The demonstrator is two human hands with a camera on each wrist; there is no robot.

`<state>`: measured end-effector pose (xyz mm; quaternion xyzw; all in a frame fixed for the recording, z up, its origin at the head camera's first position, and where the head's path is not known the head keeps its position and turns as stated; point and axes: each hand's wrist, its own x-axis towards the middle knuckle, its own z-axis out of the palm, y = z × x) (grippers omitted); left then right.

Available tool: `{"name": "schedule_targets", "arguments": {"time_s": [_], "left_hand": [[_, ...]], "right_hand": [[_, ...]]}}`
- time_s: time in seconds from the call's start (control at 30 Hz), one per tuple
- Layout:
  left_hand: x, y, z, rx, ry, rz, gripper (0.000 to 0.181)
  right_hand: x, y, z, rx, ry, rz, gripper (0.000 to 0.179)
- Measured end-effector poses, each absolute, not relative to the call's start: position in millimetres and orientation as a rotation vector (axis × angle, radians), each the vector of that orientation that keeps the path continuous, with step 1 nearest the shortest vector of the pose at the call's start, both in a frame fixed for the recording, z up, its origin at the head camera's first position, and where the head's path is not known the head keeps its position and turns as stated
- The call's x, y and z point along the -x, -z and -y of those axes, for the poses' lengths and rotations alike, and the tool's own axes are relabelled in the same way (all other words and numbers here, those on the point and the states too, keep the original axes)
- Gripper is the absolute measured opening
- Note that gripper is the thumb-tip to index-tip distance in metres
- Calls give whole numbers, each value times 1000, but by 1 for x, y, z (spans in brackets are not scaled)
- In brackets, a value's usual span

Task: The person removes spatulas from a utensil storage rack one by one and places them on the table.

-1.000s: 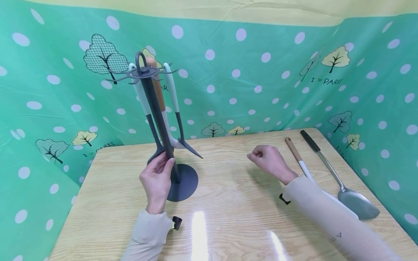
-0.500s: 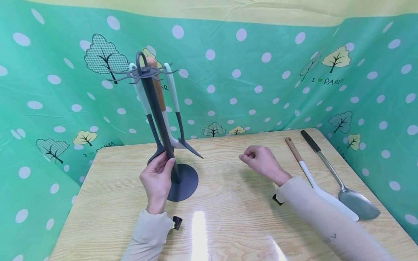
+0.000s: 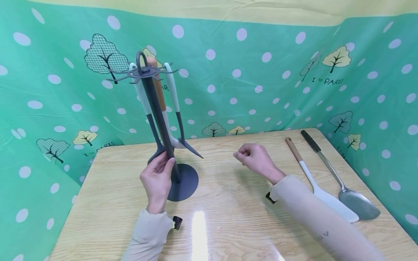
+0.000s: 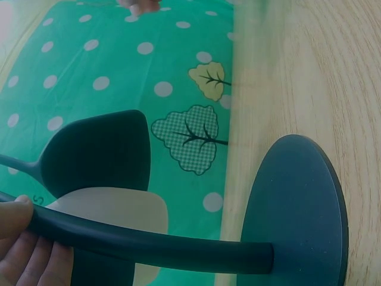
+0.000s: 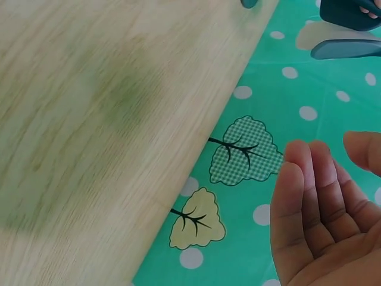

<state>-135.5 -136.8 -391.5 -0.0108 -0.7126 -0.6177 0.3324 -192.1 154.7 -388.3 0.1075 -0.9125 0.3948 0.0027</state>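
My left hand point(image 3: 156, 179) grips the post of a dark utensil stand point(image 3: 159, 116) low down, between thumb and fingers. In the left wrist view the post runs from the fingers point(image 4: 38, 256) to the round base point(image 4: 297, 208). Three utensils hang from the hooks: a dark-headed one with a pale handle point(image 3: 142, 96) behind the post, a white one with a wooden handle point(image 3: 158, 90), and a dark turner with a pale handle point(image 3: 177, 112). My right hand point(image 3: 258, 159) hovers over the table, fingers loosely bent, holding nothing; a gap shows between thumb and fingers in the right wrist view.
On the table point(image 3: 228, 224), to the right, lie a white turner with a wooden handle point(image 3: 326, 197) and a metal wok spatula with a black handle point(image 3: 356, 203). A green dotted cloth point(image 3: 261, 101) stands behind and along both sides.
My right hand has moved left, away from the two utensils lying on the table, uncovering more of the white turner. My left hand and the stand stay in place.
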Motion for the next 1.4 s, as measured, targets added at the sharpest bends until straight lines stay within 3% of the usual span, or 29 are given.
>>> {"name": "schedule_targets", "arguments": {"time_s": [1.4], "left_hand": [[138, 393, 137, 24, 1638, 1837, 27]], "right_hand": [[201, 368, -94, -504, -1336, 2667, 13]]}}
